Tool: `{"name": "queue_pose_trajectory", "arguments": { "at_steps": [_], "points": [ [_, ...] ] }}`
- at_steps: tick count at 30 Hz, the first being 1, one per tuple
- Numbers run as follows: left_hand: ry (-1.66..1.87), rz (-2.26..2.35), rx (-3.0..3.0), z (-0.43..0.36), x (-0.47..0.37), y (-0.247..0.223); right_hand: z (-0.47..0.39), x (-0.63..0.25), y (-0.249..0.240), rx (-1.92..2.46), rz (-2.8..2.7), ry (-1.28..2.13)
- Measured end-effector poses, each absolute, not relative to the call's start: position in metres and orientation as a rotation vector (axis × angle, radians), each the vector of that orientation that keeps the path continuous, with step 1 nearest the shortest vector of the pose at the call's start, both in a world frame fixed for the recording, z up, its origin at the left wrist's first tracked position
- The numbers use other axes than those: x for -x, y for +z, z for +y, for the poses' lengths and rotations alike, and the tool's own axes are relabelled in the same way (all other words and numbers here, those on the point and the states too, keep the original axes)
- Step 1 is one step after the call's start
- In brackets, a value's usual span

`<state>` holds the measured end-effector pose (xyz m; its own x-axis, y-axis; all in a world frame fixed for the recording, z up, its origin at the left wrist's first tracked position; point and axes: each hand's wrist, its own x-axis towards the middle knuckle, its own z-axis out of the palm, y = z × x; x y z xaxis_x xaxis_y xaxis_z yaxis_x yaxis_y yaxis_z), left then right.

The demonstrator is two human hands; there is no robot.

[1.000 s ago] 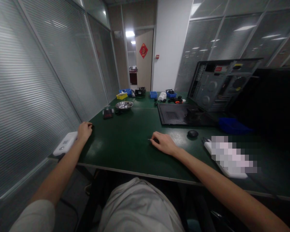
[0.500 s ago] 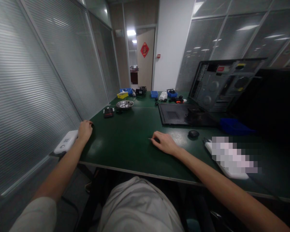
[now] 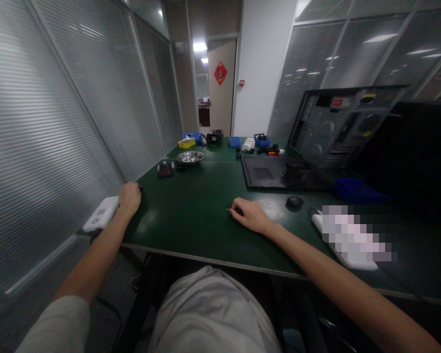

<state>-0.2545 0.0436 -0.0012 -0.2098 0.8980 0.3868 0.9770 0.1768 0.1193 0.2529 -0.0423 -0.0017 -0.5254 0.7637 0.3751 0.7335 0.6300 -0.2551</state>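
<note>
My right hand (image 3: 250,215) rests over the middle of the green table (image 3: 183,211). Thumb and forefinger pinch a thin, pale, pin-like piece (image 3: 227,210), whose tip points left; it is too small to name. At the table's left edge is my left hand (image 3: 130,198), fingers curled down and closed. A small dark bit shows at its fingertips, but what it holds is hidden. The white box-shaped device (image 3: 100,214) with a small display and a round knob lies right beside that wrist, partly covered by it. A black computer mouse (image 3: 294,202) sits to the right of my right hand.
A metal dish (image 3: 190,158) and a dark box-like item (image 3: 165,169) lie farther off. On the right are a black panel (image 3: 260,172), a blue tray (image 3: 358,190), an open computer case (image 3: 327,130) and a blurred-out white object (image 3: 360,264). Small bins line the back.
My left hand's fingers have curled in and down a little at the table's left edge. My right hand keeps its pinch in nearly the same place. The view has shifted slightly.
</note>
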Motion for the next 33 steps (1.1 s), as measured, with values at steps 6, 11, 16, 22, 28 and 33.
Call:
{"name": "queue_pose_trajectory", "arguments": {
  "at_steps": [6, 11, 16, 22, 28, 33],
  "points": [
    [-0.526, -2.214, 1.844, 0.053, 0.268, -0.002, -0.045, -0.253, -0.001, 1.191, -2.395, 0.072],
    [-0.725, -2.071, 2.3, 0.057, 0.226, 0.004, -0.048, -0.252, 0.001, 1.201, -2.39, 0.054],
    [-0.962, -1.572, 2.959, 0.036, 0.101, 0.005, -0.05, -0.253, 0.003, 1.186, -2.374, 0.048],
    [-0.998, -1.152, 3.33, 0.008, -0.007, 0.003, -0.05, -0.255, 0.003, 1.194, -2.35, 0.042],
    [-1.09, -1.136, 3.292, 0.002, -0.012, -0.002, -0.046, -0.256, 0.001, 1.249, -2.336, 0.056],
    [-1.116, -1.092, 3.238, 0.0, -0.008, -0.003, -0.044, -0.256, -0.001, 1.261, -2.329, 0.064]
  ]
}}
